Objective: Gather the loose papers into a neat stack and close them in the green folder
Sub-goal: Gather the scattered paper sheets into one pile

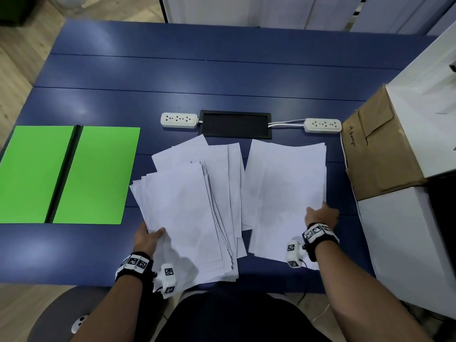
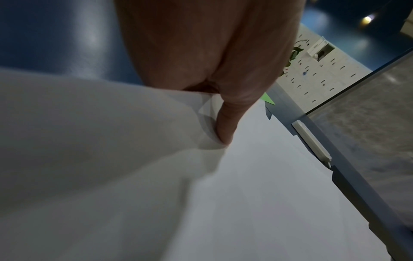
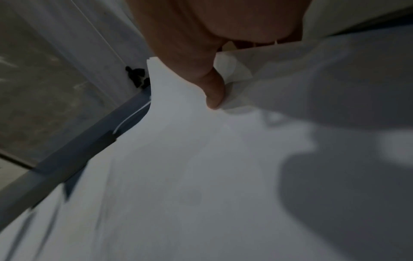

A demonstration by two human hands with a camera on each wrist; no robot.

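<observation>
On table (image 1: pixel 222 77): papers (image 1: pixel 187 206) long axis away; green folder (image 1: pixel 98 174) open.

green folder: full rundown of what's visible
The green folder lies open and flat on the blue table's left side, two bright green panels joined by a dark spine strip down the middle. It looks like thin card or plastic. No paper lies in it. Neither hand touches it; it sits apart from the loose papers, left of them.

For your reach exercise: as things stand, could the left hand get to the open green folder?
Probably yes: the green folder lies open just left of the left hand, with bare table between. But that hand grips the papers, so it must let go first.
</observation>
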